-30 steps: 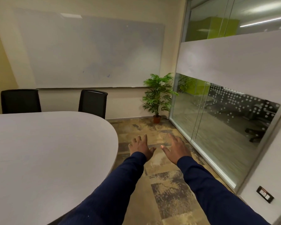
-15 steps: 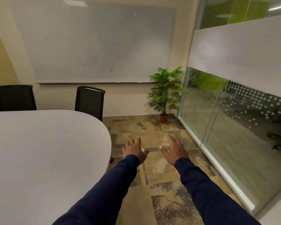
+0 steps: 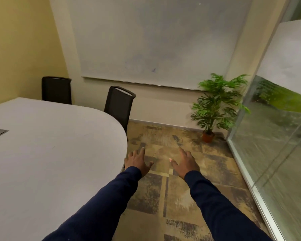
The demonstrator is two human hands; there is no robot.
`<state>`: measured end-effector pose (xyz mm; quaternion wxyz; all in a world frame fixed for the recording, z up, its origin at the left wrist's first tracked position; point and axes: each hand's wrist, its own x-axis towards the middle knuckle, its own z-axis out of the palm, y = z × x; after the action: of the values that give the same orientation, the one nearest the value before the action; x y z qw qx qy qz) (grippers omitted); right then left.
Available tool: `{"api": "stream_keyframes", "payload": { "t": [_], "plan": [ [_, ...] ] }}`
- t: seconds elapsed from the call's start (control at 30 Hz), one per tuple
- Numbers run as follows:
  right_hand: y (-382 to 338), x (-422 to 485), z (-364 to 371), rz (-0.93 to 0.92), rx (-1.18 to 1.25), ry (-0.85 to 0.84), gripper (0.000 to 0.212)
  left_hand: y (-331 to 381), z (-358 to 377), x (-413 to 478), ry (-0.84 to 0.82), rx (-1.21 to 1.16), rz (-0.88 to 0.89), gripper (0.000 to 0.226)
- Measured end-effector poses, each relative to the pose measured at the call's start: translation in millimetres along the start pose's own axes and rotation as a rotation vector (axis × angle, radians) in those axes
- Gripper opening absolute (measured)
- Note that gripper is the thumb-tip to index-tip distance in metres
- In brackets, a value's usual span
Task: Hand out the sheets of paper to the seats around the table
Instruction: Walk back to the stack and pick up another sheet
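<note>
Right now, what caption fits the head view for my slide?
Open and empty, the left hand and right hand stretch out beside the white table.

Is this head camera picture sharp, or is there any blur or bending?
Head view: motion blur smears the plant and the glass wall at right; the lower edge of the whiteboard runs tilted, likely wide-angle skew; light is soft and warm, with no hard shadows on the table; the left hand and right hand look fairly sharp.

whiteboard (image 3: 155,40) faintly marked | potted plant (image 3: 215,105) in corner beside glass partition (image 3: 276,145) | patterned carpet (image 3: 163,197)
</note>
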<state>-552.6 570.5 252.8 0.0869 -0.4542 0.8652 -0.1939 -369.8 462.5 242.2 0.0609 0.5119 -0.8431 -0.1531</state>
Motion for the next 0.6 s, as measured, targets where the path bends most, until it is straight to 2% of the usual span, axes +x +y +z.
{"api": "stream_keyframes", "payload": {
  "t": [0.3,0.6],
  "plan": [
    [-64.3,122.4,58.6,-0.177,0.005,-0.129,0.075,-69.8,-2.0,93.2,0.050,-0.039,-0.236,0.078],
    [-195.6,256.1,145.7,-0.326,0.000,-0.288,0.073,-209.3,-2.3,205.7,0.047,-0.172,-0.531,0.078]
  ]
}}
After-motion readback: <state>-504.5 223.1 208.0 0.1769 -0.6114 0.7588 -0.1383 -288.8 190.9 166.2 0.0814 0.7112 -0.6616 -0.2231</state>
